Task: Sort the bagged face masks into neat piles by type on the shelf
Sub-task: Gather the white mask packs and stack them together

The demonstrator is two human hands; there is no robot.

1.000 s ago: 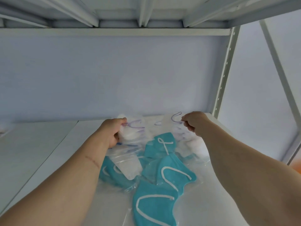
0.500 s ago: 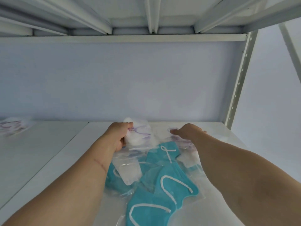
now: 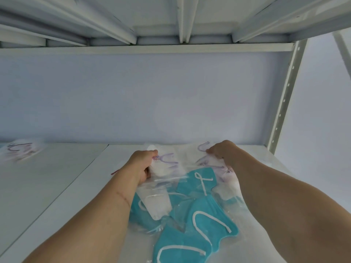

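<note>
The fingers of the left hand (image 3: 141,165) and right hand (image 3: 221,151) each pinch a white bagged mask (image 3: 163,166) at frame centre, above the teal masks (image 3: 207,221) on the shelf (image 3: 57,186). Risk: slick bags may slip, scattering the pile.

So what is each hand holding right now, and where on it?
Left hand grips a clear-bagged white mask with purple loops by its left edge; right hand pinches another like it at its far right edge.
</note>
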